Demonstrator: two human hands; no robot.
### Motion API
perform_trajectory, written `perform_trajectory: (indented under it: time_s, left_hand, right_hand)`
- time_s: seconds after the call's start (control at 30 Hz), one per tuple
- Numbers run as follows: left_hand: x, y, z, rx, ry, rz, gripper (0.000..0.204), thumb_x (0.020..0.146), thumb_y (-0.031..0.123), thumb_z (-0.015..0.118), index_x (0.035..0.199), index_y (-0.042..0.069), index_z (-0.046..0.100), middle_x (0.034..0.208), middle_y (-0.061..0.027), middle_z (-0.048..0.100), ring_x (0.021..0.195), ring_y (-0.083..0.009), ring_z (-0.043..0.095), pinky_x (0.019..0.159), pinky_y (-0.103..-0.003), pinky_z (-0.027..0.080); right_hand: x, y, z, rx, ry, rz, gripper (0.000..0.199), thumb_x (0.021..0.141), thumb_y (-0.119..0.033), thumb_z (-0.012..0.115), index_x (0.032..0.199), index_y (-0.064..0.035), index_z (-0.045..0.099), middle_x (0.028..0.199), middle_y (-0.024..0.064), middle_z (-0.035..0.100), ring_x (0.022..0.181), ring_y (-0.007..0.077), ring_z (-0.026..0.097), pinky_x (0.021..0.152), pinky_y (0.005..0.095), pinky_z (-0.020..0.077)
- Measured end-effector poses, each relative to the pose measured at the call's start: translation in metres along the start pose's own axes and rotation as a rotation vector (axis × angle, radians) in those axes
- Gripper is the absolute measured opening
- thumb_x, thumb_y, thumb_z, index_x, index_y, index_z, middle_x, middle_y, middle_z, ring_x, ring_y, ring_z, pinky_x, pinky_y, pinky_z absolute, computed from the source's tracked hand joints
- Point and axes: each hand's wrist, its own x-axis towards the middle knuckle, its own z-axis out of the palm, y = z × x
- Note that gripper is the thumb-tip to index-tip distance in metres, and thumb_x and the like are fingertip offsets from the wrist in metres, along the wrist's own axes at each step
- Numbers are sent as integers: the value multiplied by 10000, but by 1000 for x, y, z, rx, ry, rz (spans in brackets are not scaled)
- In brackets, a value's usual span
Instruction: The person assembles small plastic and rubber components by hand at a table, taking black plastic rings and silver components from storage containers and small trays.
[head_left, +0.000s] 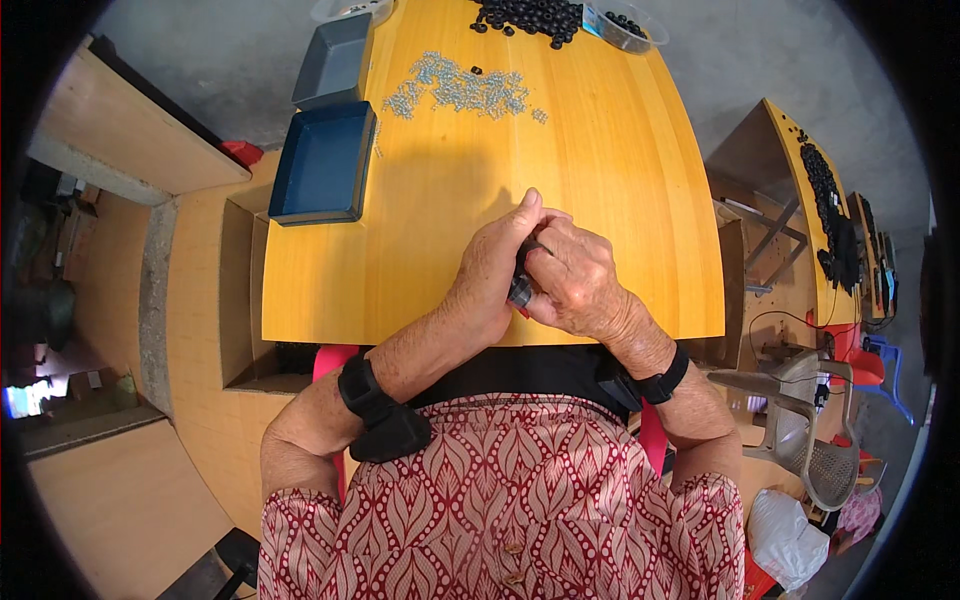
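Observation:
My left hand (492, 272) and my right hand (577, 282) meet over the near edge of the yellow wooden table (600, 170). Between them they grip a small dark stack of ring-like parts (521, 287), mostly hidden by the fingers. My left thumb points up over the piece. Far across the table lies a scatter of small silvery metal parts (460, 90), and beyond it a heap of black rubber rings (530, 15).
Two dark blue trays, one nearer (325, 165) and one farther (335, 60), sit on the table's left side. A clear tub with black rings (625, 28) stands at the far right. A second table with black parts (825, 200) and a grey plastic chair (815, 420) are to the right.

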Motion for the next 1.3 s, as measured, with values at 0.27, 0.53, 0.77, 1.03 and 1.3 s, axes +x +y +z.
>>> perform_trajectory:
  time_s: [0.27,0.53,0.77,1.03,1.3]
  left_hand:
    - [2,3,9,14,53,-21,502,986,458,454,1076,-6,621,1011,-60,609,969,-136,567,885,-283,446]
    - [-9,15,-4,123,110,20,412,1002,419,448,1143,56,582,1113,-45,586,1020,-116,545,889,-281,440]
    - [-15,16,-8,144,21,4,208,931,268,633,1036,91,662,935,43,635,862,-40,552,782,-208,449]
    - [-8,25,-13,233,-42,138,223,886,106,667,1093,22,655,965,-19,657,903,-83,585,812,-230,469]
    - [-4,32,-15,178,-38,60,210,889,79,656,1084,1,649,986,-52,667,918,-116,617,843,-242,485]
  right_hand:
    - [-4,0,1,22,49,45,218,547,-91,704,684,-33,544,715,103,502,660,279,569,586,366,504]
    - [3,10,-19,-81,124,116,251,594,-130,740,677,-28,527,682,100,518,616,277,548,540,360,474]
    - [2,16,-37,-163,109,77,258,610,-153,757,733,-22,572,711,108,521,647,279,555,566,366,473]
    - [17,19,-44,-121,13,64,277,659,-165,762,829,-12,606,766,104,541,702,284,571,618,368,480]
    - [21,26,-49,341,-55,288,285,739,-91,744,1003,0,684,804,117,614,731,271,582,668,345,489]
